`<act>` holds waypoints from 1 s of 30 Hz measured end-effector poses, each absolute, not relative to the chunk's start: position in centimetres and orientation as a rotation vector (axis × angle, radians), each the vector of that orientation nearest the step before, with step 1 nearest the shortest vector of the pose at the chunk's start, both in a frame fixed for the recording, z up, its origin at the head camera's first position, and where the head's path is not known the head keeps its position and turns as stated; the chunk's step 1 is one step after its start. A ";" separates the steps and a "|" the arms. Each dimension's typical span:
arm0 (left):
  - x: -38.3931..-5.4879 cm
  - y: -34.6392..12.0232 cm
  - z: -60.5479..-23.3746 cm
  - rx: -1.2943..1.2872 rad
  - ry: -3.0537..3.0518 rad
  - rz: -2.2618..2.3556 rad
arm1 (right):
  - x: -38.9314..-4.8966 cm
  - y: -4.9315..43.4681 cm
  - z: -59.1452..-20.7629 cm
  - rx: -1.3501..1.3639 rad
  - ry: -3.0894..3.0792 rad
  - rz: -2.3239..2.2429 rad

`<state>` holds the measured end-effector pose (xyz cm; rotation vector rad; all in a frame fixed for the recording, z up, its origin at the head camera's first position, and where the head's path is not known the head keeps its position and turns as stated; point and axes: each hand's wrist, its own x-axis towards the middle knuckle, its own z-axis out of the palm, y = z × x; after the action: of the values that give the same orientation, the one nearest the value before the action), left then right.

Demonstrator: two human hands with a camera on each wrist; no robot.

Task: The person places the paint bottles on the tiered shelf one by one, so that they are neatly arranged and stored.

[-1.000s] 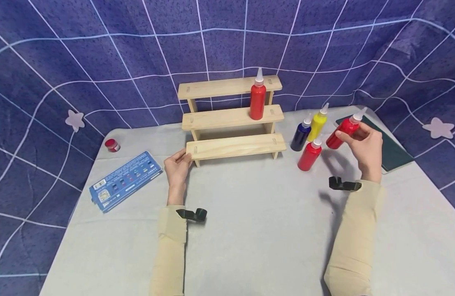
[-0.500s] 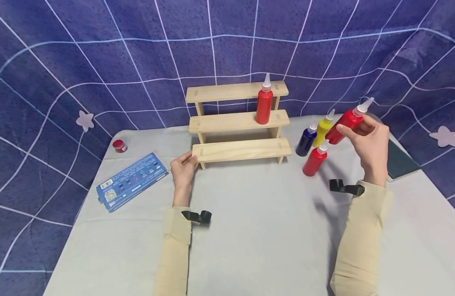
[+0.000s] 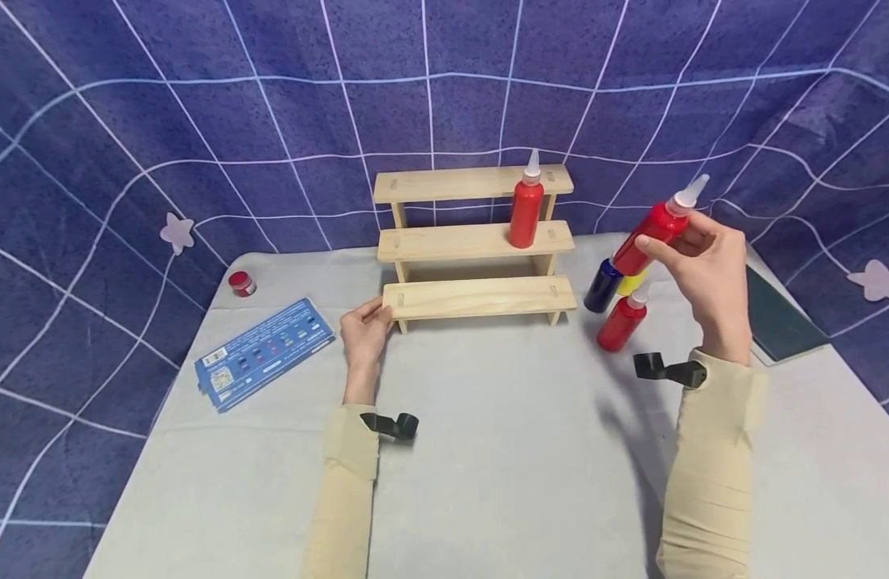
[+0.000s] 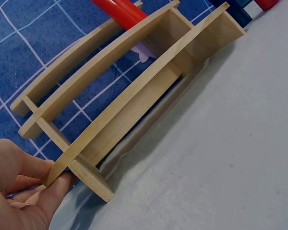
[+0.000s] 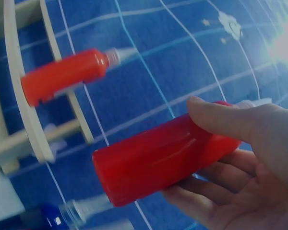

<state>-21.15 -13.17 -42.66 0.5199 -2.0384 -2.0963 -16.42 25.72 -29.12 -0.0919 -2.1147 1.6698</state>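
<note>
A three-step wooden shelf (image 3: 481,297) stands at the back of the table. My left hand (image 3: 363,334) pinches the left end of its lowest board, thumb above and fingers beneath, as the left wrist view (image 4: 24,187) shows. One red squeeze bottle (image 3: 526,213) with a pointed white cap stands upright on the middle step, toward its right end. My right hand (image 3: 708,277) holds a second red squeeze bottle (image 5: 153,158) in the air, tilted, its nozzle up and to the right. Below it stand a dark blue bottle (image 3: 602,288), a third red bottle (image 3: 621,323) and a partly hidden yellow bottle (image 3: 630,283).
A blue printed box (image 3: 265,354) lies on the left of the table, with a small red-lidded jar (image 3: 242,283) behind it. A dark green flat board (image 3: 780,318) lies at the right. Blue patterned cloth (image 3: 307,121) hangs behind the table.
My right hand has raised the red squeeze bottle from beside the others and moved it left, above the blue and yellow ones. My left hand keeps its pinch on the shelf. The head view has shifted slightly.
</note>
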 end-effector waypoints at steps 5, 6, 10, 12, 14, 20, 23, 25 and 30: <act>-21.2 -13.3 -42.6 0.520 -2.030 -2.108 | -16.7 23.3 -29.0 -0.071 -2.210 1.589; -21.2 -13.4 -42.6 0.522 -2.029 -2.107 | -16.7 22.7 -29.0 -0.057 -2.227 1.580; -21.3 -13.6 -42.4 0.525 -2.022 -2.105 | -16.7 20.1 -29.1 0.022 -2.293 1.567; -21.2 -13.7 -42.2 0.525 -2.023 -2.104 | -16.8 19.0 -29.2 0.066 -2.318 1.578; -21.2 -13.7 -42.1 0.522 -2.018 -2.111 | -17.0 17.9 -29.2 0.102 -2.331 1.604; -21.1 -13.7 -42.0 0.525 -2.013 -2.111 | -18.3 15.2 -29.5 0.175 -2.327 1.705; -21.0 -13.6 -42.0 0.527 -2.013 -2.109 | -19.2 13.9 -29.8 0.215 -2.311 1.732; -21.0 -13.5 -42.0 0.531 -2.015 -2.105 | -19.7 13.0 -30.1 0.232 -2.318 1.709; -20.8 -13.3 -42.3 0.550 -2.011 -2.092 | -21.4 10.8 -30.9 0.261 -2.330 1.683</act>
<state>-20.83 -13.28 -42.32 0.5498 -2.0113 -2.0920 -21.44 10.81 -30.93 0.2610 -2.3302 1.6830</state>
